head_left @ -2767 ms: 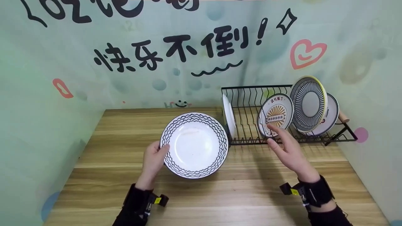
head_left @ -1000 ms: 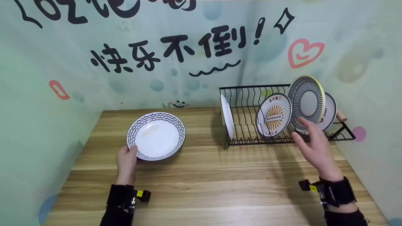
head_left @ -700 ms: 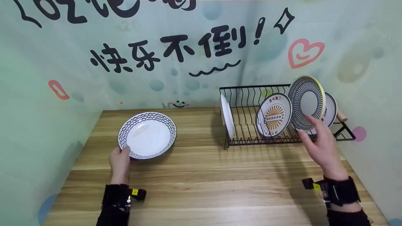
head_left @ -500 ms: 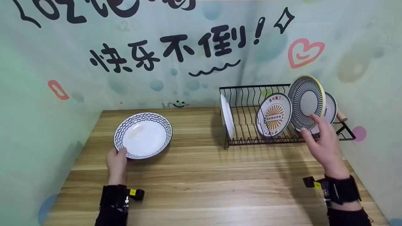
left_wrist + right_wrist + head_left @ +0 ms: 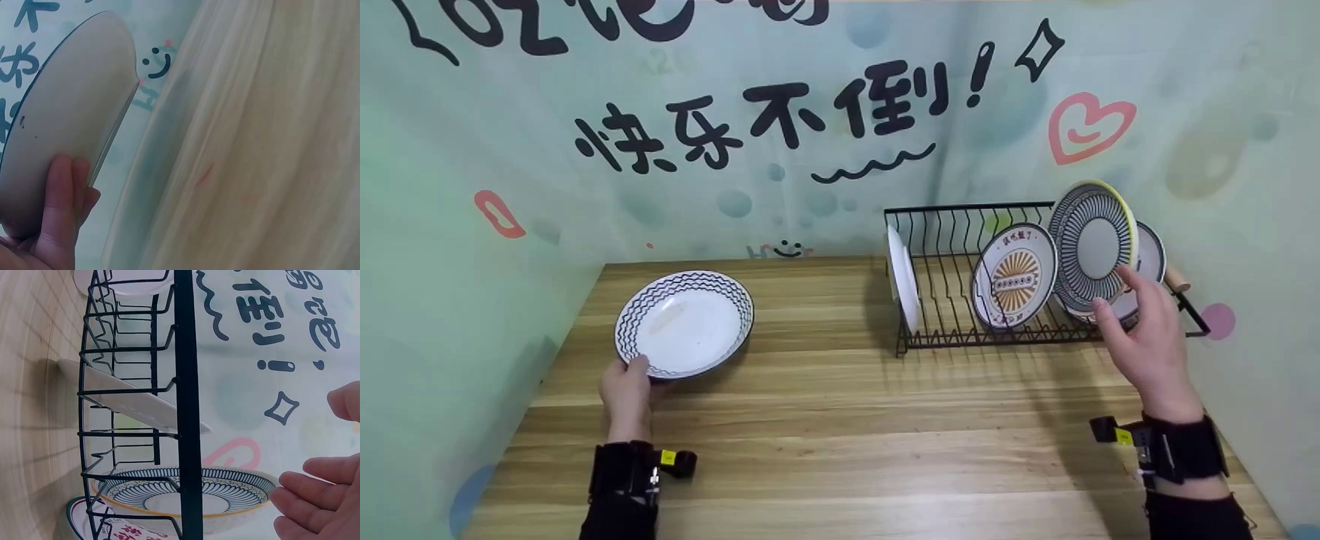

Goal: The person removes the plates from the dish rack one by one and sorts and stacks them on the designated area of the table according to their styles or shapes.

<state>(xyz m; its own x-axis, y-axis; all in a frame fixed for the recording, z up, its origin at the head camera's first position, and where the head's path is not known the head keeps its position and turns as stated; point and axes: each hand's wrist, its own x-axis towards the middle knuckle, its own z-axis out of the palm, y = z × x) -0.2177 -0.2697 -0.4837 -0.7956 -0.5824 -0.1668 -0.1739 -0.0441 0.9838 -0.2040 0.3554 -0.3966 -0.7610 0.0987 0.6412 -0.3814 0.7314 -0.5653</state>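
Head: left hand (image 5: pixel 624 394) pinches wavy-patterned dish (image 5: pixel 690 330) over bench (image 5: pixel 825 450), near far-left corner; right hand (image 5: pixel 1155 345) loose, grasping nothing, near right edge.

Left wrist: fingers (image 5: pixel 59 197) beneath dish; firm support there should steady it.

Right wrist: fingertips (image 5: pixel 289 482) by rack (image 5: pixel 188 371) and yellow-rimmed bowl (image 5: pixel 236 495), contact unclear; best held clear.

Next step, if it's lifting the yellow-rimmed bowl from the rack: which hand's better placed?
Probably the right hand: it holds nothing, fingers open close to the yellow-rimmed bowl. The left hand grips the wavy-patterned bowl, well left of the rack.
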